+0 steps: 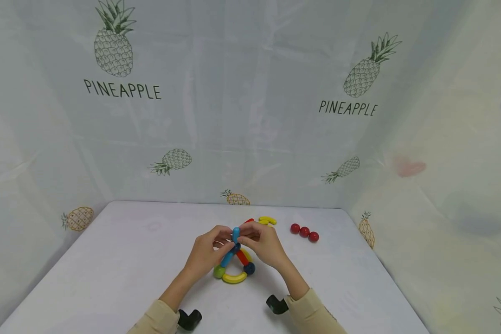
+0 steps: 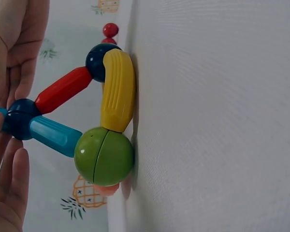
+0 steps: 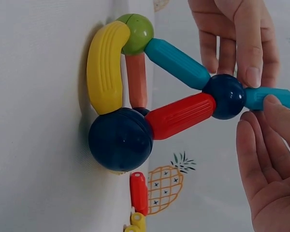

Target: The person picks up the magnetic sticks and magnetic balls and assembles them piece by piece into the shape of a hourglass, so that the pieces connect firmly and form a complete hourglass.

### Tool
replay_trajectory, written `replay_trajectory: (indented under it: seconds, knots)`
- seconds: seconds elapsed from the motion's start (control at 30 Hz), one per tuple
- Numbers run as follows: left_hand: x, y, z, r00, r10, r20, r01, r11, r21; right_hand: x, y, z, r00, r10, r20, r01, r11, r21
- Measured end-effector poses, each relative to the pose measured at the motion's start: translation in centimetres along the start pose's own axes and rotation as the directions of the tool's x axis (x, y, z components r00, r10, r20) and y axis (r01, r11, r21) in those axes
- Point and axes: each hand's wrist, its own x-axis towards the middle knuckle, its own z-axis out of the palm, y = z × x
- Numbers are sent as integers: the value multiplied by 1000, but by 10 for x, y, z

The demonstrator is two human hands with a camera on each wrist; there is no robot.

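Note:
Magnetic sticks and balls form a pyramid-like frame on the table, with a navy ball (image 1: 235,247) (image 2: 22,119) (image 3: 224,96) at its top. A short light-blue stick (image 1: 235,233) (image 3: 270,97) stands upright on that ball. My left hand (image 1: 208,248) (image 2: 9,193) (image 3: 249,38) and right hand (image 1: 268,243) (image 2: 21,43) (image 3: 275,164) pinch the stick from either side, close above the ball. Lower down are a green ball (image 1: 219,272) (image 2: 104,156) (image 3: 137,34), another navy ball (image 1: 249,268) (image 3: 121,139) and a curved yellow stick (image 1: 234,278) (image 2: 118,90) (image 3: 105,67).
Three red balls (image 1: 304,232) lie in a row at the back right. Behind the hands are yellow curved pieces (image 1: 267,219) and a red stick (image 3: 138,193). Black angled pieces (image 1: 189,320) (image 1: 277,305) are beside the sleeves. A pineapple-print cloth (image 1: 234,116) hangs behind the table (image 1: 108,269).

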Motion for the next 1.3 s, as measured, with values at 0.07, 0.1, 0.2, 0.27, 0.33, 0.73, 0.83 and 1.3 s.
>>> replay_trajectory:
  seconds: [0.07,0.1,0.2,0.27,0.33,0.73,0.83,1.3]
  knots:
    - [0,-1,0,1000,3,-7,-3,1000,1,0,0,0,1000,2,-1,-2,1000,-3]
    - [0,-1,0,1000,2,-10,-2,1000,3,1,0,1,1000,4,-1,-4,1000,-6]
    - [0,-1,0,1000,0,-13,0,1000,-2,1,-1,1,1000,10,-4,-10,1000,-16]
    - [0,0,-1,1000,0,-13,0,1000,-5,0,-1,1,1000,19,0,-19,1000,-21]
    - [-1,2,0,1000,-6,-13,5,1000,-7,0,0,0,1000,27,9,-27,999,-32]
    - [-1,7,2,999,-33,-30,34,999,21,-6,12,-47,997,70,23,-62,968,-243]
    - [-1,7,2,999,-30,-34,31,999,30,-10,22,-67,997,79,20,-69,950,-305]
    - [0,8,1,999,-40,-28,41,998,52,-43,78,-160,999,48,5,-39,872,-488]
